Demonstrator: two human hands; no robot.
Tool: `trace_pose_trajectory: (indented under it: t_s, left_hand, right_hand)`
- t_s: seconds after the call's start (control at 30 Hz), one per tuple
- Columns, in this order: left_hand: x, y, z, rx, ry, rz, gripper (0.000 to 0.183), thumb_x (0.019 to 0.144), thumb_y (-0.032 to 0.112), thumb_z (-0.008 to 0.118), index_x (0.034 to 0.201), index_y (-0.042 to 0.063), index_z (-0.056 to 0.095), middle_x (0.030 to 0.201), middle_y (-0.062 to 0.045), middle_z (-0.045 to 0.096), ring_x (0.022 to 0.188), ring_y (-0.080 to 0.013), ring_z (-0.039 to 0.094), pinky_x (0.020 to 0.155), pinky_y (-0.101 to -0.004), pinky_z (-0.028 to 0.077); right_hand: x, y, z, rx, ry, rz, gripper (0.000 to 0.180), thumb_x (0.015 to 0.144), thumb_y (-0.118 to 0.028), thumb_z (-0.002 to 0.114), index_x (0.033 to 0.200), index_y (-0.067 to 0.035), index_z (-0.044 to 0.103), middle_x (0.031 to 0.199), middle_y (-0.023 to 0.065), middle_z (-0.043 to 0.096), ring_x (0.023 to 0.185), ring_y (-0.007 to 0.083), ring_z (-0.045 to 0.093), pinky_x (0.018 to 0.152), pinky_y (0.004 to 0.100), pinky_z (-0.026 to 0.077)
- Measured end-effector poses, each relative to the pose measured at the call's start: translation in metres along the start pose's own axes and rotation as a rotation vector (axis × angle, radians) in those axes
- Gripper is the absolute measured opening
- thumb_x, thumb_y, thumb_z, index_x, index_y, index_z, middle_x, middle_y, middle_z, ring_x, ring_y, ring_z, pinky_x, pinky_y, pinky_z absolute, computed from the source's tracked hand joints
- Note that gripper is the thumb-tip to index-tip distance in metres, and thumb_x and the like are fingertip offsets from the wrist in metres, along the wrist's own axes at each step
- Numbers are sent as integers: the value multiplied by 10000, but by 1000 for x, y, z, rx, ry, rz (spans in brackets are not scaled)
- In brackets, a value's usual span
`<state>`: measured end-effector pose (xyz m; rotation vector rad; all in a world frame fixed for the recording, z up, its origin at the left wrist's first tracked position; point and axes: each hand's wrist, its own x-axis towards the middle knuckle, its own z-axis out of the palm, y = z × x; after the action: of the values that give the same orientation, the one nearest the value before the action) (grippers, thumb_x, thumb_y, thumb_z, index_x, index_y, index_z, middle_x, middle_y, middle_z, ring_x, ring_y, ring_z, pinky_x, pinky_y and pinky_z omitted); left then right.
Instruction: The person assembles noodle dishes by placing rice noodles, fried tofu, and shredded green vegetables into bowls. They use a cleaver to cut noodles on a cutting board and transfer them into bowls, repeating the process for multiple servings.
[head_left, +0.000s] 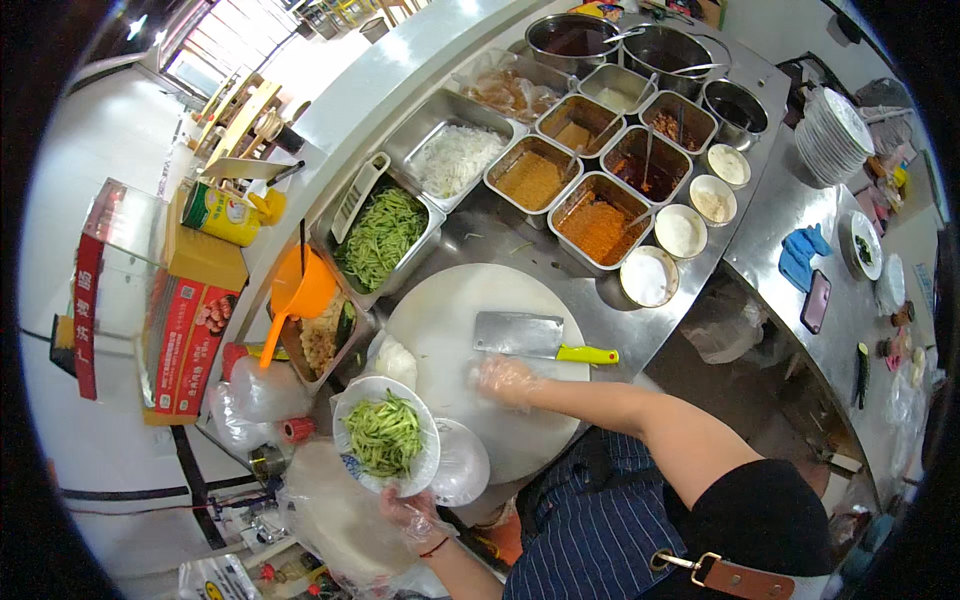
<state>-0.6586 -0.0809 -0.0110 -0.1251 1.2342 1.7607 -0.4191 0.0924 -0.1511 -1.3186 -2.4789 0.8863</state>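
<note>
My left hand (409, 516), in a clear plastic glove, grips the near rim of a white bowl (429, 452) heaped with shredded cucumber (384, 435). Under and beside it sits another white bowl (463, 469), seemingly covered in plastic film. My right hand (506, 380), also gloved, is over the round white cutting board (495, 431); its fingertips are blurred, and whether they are apart does not show. Just beyond those fingers lies a cleaver (519, 334) with a yellow-green handle (589, 355). A white bundle (396, 362) rests at the board's left edge.
Beyond the board, steel pans hold shredded cucumber (386, 236), white shreds (459, 157) and sauces (600, 225). Small bowls (649, 277) line the counter's right side. An orange ladle (304, 281) rests on a left pan. On the right-hand counter are a phone (816, 301) and stacked plates (832, 139).
</note>
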Motion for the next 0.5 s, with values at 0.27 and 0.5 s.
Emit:
trace_pose_trajectory:
  t_s: [0.27, 0.5]
  left_hand:
    - [-24, -2, 2, -100, -92, 43, 667, 736, 96, 552, 1375, -58, 437, 1341, -225, 535, 1221, -392, 555, 1022, -537, 503]
    - [-34, -4, 10, -133, -159, 34, 666, 726, 95, 551, 1366, -55, 442, 1317, -214, 557, 1201, -387, 573, 1007, -528, 521]
  right_hand:
    - [-36, -49, -103, 235, 165, -131, 393, 751, -200, 715, 1141, -181, 669, 1247, 172, 590, 1086, 374, 578, 905, 520, 470]
    - [-83, 1, -68, 28, 240, -145, 602, 736, -303, 759, 1307, -200, 601, 1397, 215, 487, 1282, 400, 466, 1099, 503, 323]
